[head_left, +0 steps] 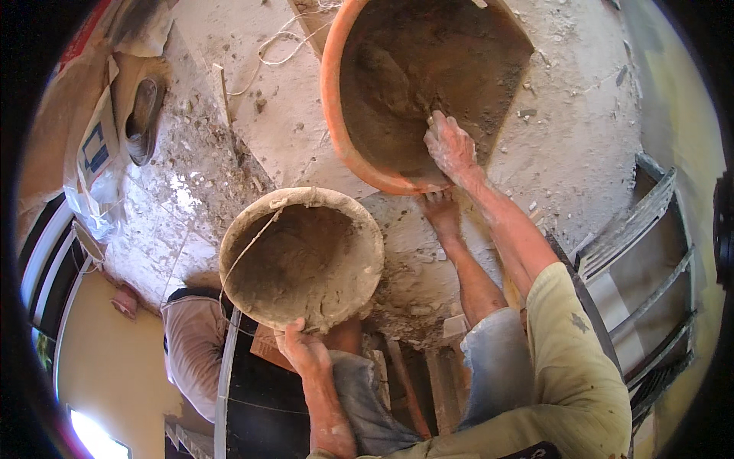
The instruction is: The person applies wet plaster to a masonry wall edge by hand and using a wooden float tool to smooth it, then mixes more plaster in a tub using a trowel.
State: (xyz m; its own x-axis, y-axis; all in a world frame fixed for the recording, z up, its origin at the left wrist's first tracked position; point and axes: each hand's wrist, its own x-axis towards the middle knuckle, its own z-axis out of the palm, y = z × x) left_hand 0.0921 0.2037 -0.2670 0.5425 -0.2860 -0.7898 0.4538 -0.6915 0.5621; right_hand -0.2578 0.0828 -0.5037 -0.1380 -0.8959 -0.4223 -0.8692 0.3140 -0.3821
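A large orange tub (333, 115) stands on the floor at the top, with wet brown mortar (451, 61) inside. My right hand (449, 145) reaches over its near rim, fingers closed just above the mortar. What they grip is mostly hidden by the fist and the mortar. To the left, a round bucket (367, 252) is crusted with mortar inside and on its rim. Its thin wire handle (256, 249) lies across the left side of the opening. My left hand (303, 350) grips the bucket's near rim, thumb on top. My bare foot (440, 206) touches the floor beside the tub.
Rubble and dust cover the floor (581, 99). A worn shoe (143, 118) and a plastic bag (95, 199) lie at the left. Pale cord (279, 50) runs near the tub. A metal frame (642, 229) leans right; pinkish-grey clothing (195, 344) shows lower left.
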